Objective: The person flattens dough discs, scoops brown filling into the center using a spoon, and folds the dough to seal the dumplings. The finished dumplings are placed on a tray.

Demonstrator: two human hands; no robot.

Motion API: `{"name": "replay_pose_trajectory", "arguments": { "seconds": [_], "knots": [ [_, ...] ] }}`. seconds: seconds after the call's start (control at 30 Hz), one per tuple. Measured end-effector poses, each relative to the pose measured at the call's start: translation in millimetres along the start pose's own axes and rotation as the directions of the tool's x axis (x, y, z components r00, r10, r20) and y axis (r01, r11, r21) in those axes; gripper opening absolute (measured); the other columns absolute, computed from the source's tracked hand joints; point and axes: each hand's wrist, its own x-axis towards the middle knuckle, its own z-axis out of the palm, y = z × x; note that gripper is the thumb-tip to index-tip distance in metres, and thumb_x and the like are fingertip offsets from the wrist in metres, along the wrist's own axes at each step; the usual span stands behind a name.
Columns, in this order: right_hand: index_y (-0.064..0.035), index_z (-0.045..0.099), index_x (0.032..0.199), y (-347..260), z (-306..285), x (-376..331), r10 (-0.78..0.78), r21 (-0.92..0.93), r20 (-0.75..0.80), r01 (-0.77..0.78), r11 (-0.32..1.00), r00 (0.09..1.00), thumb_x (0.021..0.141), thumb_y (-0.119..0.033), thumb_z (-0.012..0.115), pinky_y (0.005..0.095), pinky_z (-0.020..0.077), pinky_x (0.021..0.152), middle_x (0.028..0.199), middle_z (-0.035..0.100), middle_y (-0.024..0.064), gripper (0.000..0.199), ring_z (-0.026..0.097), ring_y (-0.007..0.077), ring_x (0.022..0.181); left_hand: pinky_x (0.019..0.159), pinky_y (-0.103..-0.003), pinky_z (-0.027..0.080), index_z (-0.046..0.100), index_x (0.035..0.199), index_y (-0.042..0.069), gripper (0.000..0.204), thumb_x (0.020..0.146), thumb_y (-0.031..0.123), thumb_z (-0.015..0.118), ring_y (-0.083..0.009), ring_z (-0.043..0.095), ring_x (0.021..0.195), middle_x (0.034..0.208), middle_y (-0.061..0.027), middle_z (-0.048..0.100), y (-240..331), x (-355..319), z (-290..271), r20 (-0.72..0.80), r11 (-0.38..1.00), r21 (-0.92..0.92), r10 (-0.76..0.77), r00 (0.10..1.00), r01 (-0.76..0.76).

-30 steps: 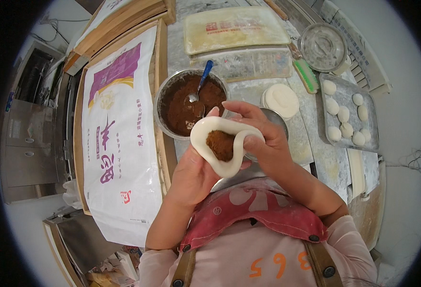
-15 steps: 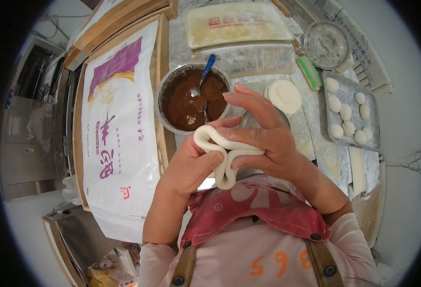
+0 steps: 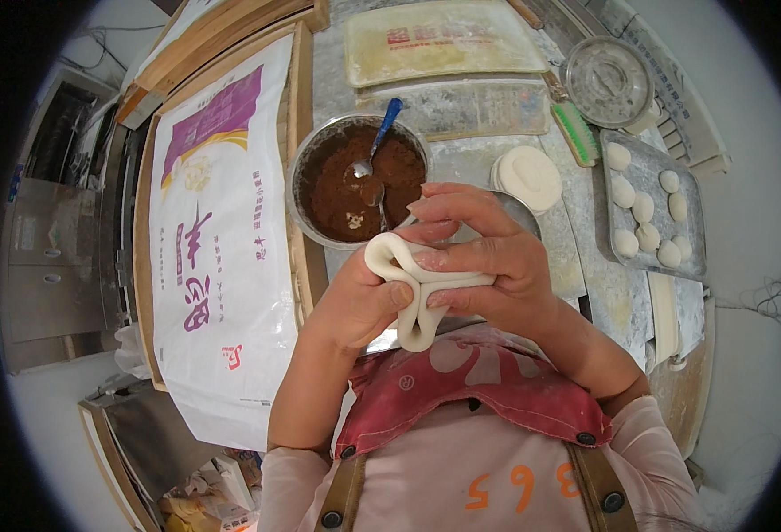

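Note:
Between my two hands is a white dough wrapper [image 3: 418, 332], its edge folded inward into three lobes that meet in the middle. My left hand [image 3: 351, 297] cups it from the left, thumb pressed on the centre fold. My right hand [image 3: 497, 262] pinches the right-hand lobe between thumb and fingers, with the upper fingers bent above it. Whatever lies inside the folds is mostly hidden. Just beyond my hands stands a metal bowl [image 3: 300, 199] of brown powdery filling [image 3: 337, 182], with a blue-handled spoon [image 3: 386, 126] in it.
A stack of white dough rounds [image 3: 531, 177] sits right of the bowl. Farther right, a metal tray [image 3: 625, 253] holds several dough balls, near a green brush [image 3: 575, 133] and a round metal lid [image 3: 608, 82]. A white printed sack [image 3: 222, 355] covers a wooden-edged board at left.
The folds have been drawn closer together at the centre, narrowing the opening. My right hand's upper fingers have curled lower toward the dough.

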Motion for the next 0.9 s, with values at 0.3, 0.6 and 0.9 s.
{"name": "replay_pose_trajectory", "arguments": {
  "seconds": [0.3,0.6,0.9],
  "knots": [
    [-0.0113,0.074,0.099,1,0,6,-0.041,-0.012,0.040,0.041,0.999,0.998,0.067,-0.008,0.084,0.0465,0.0384,0.105,0.125,0.063,0.0123,0.034,0.050,0.0365,0.129,0.092,-0.041,0.054,0.045,0.140,0.000,0.090,0.073,0.044,0.086,-0.0244,0.062,0.113,0.125,-0.0112,0.060,-10,10,-3,0.062,0.998,-0.048,-0.029,0.998,0.032],
    [-0.0110,0.075,0.099,-4,-2,6,-0.033,-0.070,0.040,0.036,0.997,0.999,0.067,-0.007,0.083,0.0463,0.0407,0.103,0.126,0.062,0.0120,0.033,0.048,0.0361,0.130,0.091,-0.047,0.056,0.040,0.143,0.003,0.082,0.083,0.042,0.078,-0.0293,0.061,0.115,0.134,-0.0154,0.054,-14,7,1,-0.038,0.981,-0.150,-0.131,0.991,0.124],
    [-0.0091,0.072,0.105,-12,-3,9,0.070,-0.085,0.079,-0.063,0.994,0.994,0.072,0.002,0.076,0.0491,0.0410,0.106,0.129,0.059,0.0171,0.035,0.045,0.0404,0.133,0.085,-0.050,0.059,0.043,0.139,0.005,0.055,0.096,0.037,0.054,-0.0337,0.063,0.112,0.127,-0.0195,0.057,-25,5,-15,-0.038,0.920,0.390,0.057,0.998,-0.038]
  ]
}}
